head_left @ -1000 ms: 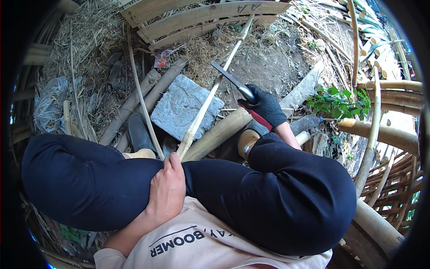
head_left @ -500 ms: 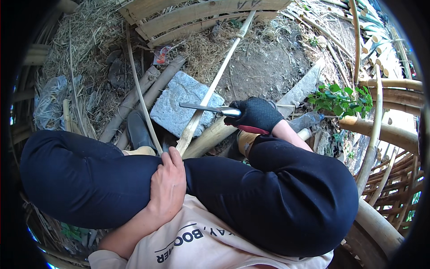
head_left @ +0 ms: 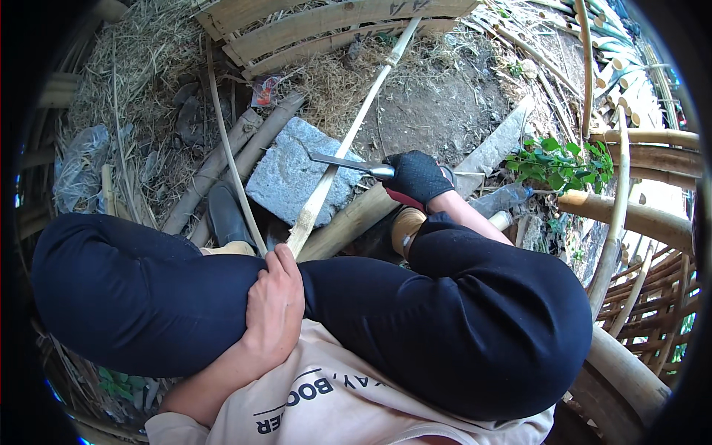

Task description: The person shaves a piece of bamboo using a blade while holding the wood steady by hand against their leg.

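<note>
A long pale bamboo strip [head_left: 357,119] slants from between my legs up to the far wooden crate, passing over a rough grey stone block [head_left: 285,163]. Bare, my left hand [head_left: 276,300] rests against my thigh with its fingers closed round the strip's near end. In a black glove with red trim, my right hand [head_left: 419,178] grips the handle of a knife [head_left: 348,163]. Its straight metal blade points left and lies across the strip, above the block. The glove hides part of the handle.
A slatted wooden crate [head_left: 334,26] stands at the far side. Bamboo poles [head_left: 211,174] lie left of the block; a clear plastic bottle [head_left: 504,200] and a leafy green plant [head_left: 560,165] are at the right. A thin bent strip [head_left: 225,137] rises near my left foot.
My right hand has shifted slightly right and up with the knife, and the blade now tilts down toward the handle. My left hand keeps its hold on the strip.
</note>
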{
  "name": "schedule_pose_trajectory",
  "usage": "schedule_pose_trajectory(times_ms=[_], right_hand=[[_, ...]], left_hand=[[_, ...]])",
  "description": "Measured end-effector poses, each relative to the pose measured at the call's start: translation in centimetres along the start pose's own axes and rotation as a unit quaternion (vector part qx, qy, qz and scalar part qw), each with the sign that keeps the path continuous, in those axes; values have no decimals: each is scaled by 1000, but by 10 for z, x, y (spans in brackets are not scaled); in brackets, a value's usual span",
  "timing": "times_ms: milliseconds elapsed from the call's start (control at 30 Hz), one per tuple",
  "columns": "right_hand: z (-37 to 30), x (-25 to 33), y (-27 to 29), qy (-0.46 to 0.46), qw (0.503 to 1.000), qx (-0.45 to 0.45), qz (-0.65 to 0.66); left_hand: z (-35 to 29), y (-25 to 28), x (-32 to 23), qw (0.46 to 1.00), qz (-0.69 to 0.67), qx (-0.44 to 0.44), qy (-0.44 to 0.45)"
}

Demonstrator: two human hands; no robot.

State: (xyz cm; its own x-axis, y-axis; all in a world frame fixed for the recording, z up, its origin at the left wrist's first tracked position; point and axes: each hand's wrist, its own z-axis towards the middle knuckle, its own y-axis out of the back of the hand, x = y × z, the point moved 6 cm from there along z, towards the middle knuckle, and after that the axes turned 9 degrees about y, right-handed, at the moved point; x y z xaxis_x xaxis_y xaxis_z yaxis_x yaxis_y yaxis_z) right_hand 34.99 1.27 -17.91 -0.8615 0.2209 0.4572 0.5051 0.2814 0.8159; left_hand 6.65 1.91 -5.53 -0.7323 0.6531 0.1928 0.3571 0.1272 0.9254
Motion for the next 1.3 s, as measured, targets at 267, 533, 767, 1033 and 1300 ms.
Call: schedule_pose_trajectory(times_ms=[267, 533, 767, 1033, 1300], right_hand=[[10, 4, 8, 11, 998, -40, -49], [10, -26, 5, -16, 995, -84, -48], [0, -77, 32, -123, 985, -115, -48], [-1, -1, 6, 13, 998, -10, 66], [0, 34, 7, 107, 994, 9, 30]], left_hand=[[0, -1, 4, 995, -76, 58, 23], [-1, 2, 3, 1000, -21, 13, 4], [-4, -1, 6, 988, -128, 82, 22], [-1, 4, 2, 998, -51, 27, 3], [-3, -1, 3, 998, -59, 30, 7]])
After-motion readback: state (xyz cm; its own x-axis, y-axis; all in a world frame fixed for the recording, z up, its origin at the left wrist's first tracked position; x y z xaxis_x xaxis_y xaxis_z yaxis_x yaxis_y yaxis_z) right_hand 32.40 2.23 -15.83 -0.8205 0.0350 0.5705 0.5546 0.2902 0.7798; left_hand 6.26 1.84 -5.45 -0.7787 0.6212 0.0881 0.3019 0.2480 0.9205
